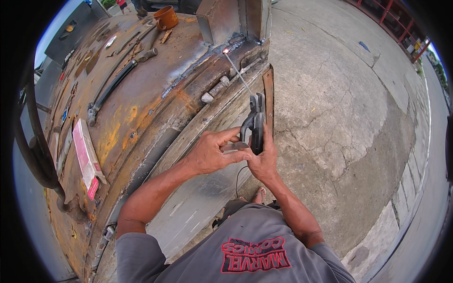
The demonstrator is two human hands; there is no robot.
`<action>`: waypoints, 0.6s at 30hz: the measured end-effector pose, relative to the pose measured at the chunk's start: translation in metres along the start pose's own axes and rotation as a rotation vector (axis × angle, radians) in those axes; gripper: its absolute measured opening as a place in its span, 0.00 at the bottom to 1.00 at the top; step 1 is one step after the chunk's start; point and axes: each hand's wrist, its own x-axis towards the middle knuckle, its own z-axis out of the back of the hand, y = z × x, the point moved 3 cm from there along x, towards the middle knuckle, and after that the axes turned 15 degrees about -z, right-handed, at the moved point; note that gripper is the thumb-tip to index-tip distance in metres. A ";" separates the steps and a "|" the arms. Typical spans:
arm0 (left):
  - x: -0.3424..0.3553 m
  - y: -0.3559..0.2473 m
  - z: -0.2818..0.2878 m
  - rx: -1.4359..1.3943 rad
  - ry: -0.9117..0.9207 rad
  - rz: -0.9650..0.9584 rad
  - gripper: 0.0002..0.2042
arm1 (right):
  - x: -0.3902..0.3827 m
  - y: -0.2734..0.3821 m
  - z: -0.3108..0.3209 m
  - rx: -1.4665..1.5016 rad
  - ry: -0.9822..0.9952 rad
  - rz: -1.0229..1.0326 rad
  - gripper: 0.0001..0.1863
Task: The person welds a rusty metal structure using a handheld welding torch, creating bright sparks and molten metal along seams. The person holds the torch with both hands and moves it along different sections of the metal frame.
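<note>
A black welding electrode holder [257, 122] is gripped by my right hand [265, 160], its fingers wrapped round the handle. My left hand [212, 150] is closed against the holder's curved lever side. Between its thumb and fingers shows a flat greyish piece [234, 146]; I cannot tell if it belongs to the holder. A thin welding rod [239, 73] slants up and left from the jaws. Its far tip glows at a metal joint, close to the foot of an upright steel post [222, 21]. Whitish and bluish weld marks [186, 70] run along the seam there.
On the rusty steel surface [137, 104] to my left lie a hammer [113, 85], a pink-and-white rod box [86, 151] and several tools. An orange-brown cup [166, 18] stands farther back. Dark cables [37, 155] hang at far left. Cracked concrete [339, 118] spreads to my right.
</note>
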 end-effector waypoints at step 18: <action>0.001 -0.005 0.001 0.008 0.000 0.040 0.29 | -0.002 0.012 0.017 0.010 0.024 -0.108 0.44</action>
